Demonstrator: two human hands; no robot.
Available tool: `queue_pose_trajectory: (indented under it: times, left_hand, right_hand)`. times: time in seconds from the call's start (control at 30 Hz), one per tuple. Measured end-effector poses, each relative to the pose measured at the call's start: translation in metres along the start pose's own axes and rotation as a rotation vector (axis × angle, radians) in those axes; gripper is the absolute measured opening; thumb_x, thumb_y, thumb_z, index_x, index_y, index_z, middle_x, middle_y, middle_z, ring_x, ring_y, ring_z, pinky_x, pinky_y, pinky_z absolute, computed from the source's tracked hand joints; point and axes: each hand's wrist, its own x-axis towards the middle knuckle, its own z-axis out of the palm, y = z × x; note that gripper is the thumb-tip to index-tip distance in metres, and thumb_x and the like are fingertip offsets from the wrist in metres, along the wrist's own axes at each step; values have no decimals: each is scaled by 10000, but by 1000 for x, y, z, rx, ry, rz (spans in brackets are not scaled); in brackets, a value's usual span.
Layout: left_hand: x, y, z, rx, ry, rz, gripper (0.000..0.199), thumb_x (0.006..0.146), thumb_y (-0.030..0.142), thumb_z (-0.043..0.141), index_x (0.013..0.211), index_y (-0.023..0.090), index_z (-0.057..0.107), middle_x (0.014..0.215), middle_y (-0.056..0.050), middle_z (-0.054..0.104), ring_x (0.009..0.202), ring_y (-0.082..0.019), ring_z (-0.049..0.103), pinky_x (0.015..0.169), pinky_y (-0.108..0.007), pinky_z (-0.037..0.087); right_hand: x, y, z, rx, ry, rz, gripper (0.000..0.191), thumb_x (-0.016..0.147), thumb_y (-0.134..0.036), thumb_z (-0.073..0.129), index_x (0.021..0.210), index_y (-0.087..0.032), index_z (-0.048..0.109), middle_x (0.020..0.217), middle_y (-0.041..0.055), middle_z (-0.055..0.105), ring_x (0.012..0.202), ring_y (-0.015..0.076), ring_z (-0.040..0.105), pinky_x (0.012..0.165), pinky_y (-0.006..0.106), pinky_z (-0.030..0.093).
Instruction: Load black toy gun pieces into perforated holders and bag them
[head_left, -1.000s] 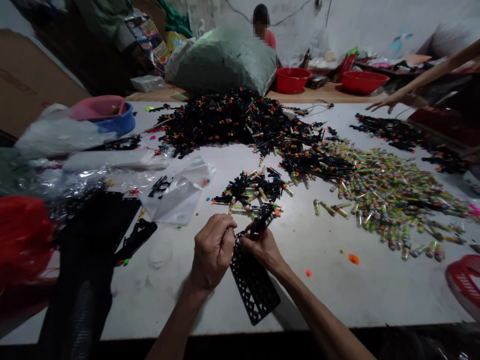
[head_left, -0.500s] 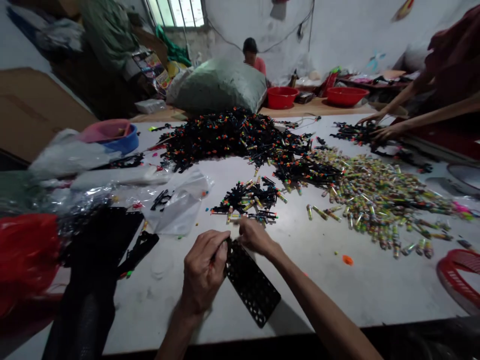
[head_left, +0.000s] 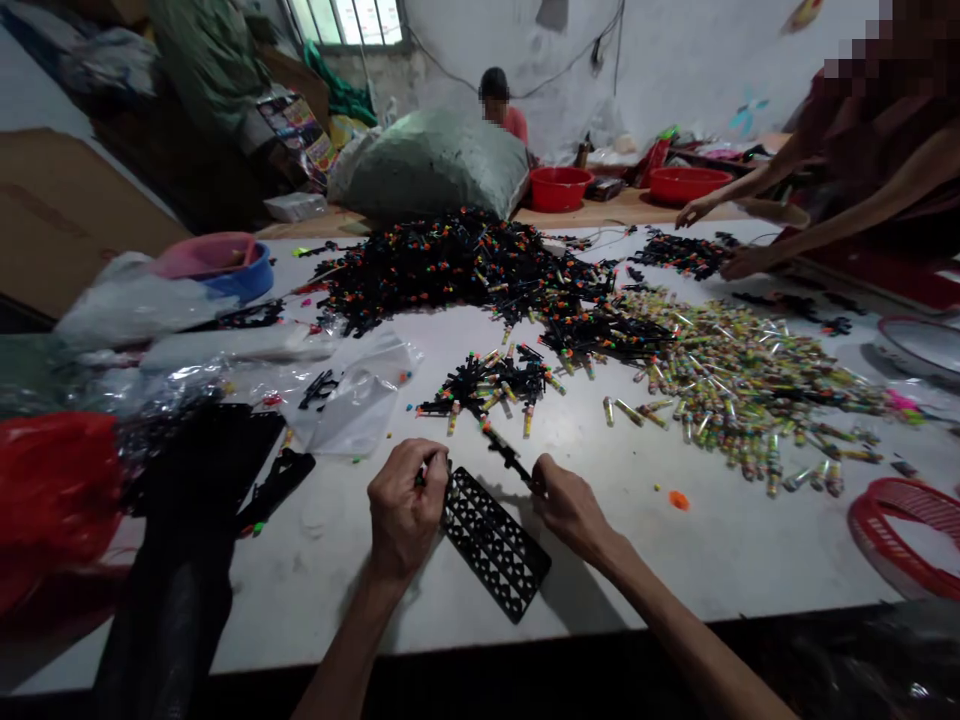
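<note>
On white tabletop, perforated black tray, left grip clenched, right pinching apparently plastic piece.

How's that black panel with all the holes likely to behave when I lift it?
The black panel is probably fairly stiff, since its edges look straight. It's likely light for its size, with so many holes. Being flat, it shouldn't readily roll.

The left hand mostly hides its small piece.
</note>
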Motion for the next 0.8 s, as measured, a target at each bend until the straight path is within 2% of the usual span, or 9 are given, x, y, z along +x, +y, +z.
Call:
queue_pose_trajectory:
  times: [0.07,0.17,0.23,0.3,0.4,0.53,0.67,0.73,0.8]
  left_hand:
    - [1,0,0,9,-6,-5,136,842,191,451,774,179,568,743,-6,592,715,-124,558,664,-245,437]
    - [1,1,0,21,-12,-2,137,844,191,447,784,180,570,748,-9,594,724,-128,561,665,-250,438]
    - [1,1,-1,13,-20,-2,137,843,180,444,786,178,569,750,-11,593,729,-130,561,670,-253,441]
    - [2,1,-1,-4,-26,1,138,840,168,441,781,176,565,749,-13,591,737,-133,563,685,-259,445]
    - [2,0,-1,-26,-30,3,132,834,152,443,789,175,565,761,-17,595,757,-136,572,705,-264,459]
    - [1,-2,1,-48,-22,22,135,820,116,455,851,177,572,972,-51,626,938,-152,588,835,-291,473]
    - [-1,-6,2,-4,-42,98,334,828,119,435,1137,198,530,1267,-84,524,1174,-200,485,988,-395,415]
    - [-1,-9,2,28,-99,128,383,838,126,419,1200,215,508,1290,-77,514,1184,-200,481,990,-400,421]
    - [0,-11,4,40,-105,129,355,843,132,417,1163,214,546,1248,-69,553,1144,-189,518,968,-380,446]
  right_hand:
    - [10,-9,3,388,34,36,287,671,-125,509,952,-176,478,711,-12,571,603,130,526,544,229,367]
    - [32,-31,15,869,-41,95,148,627,-198,558,759,-170,497,580,-49,504,472,96,464,459,218,365]
    - [46,-45,24,1045,-60,133,122,611,-221,568,669,-176,472,529,-56,488,450,95,470,457,221,385]
    - [59,-54,31,1114,-47,152,142,605,-220,568,708,-179,478,551,-51,518,471,108,512,487,232,423]
    - [74,-56,36,972,-75,119,150,610,-207,582,737,-171,510,588,-39,536,520,120,537,500,225,424]
    - [80,-59,37,545,-65,-39,64,634,-164,600,674,-155,551,599,-26,536,576,112,503,514,200,367]
    - [69,-68,39,127,3,-245,120,747,-125,500,818,-145,595,754,37,617,659,136,539,591,230,368]
    - [71,-65,33,55,-64,-298,137,774,-158,507,868,-151,606,792,40,634,686,142,559,603,227,373]
    - [85,-56,17,5,-133,-273,132,763,-221,565,869,-162,617,817,25,644,719,141,577,608,210,381]
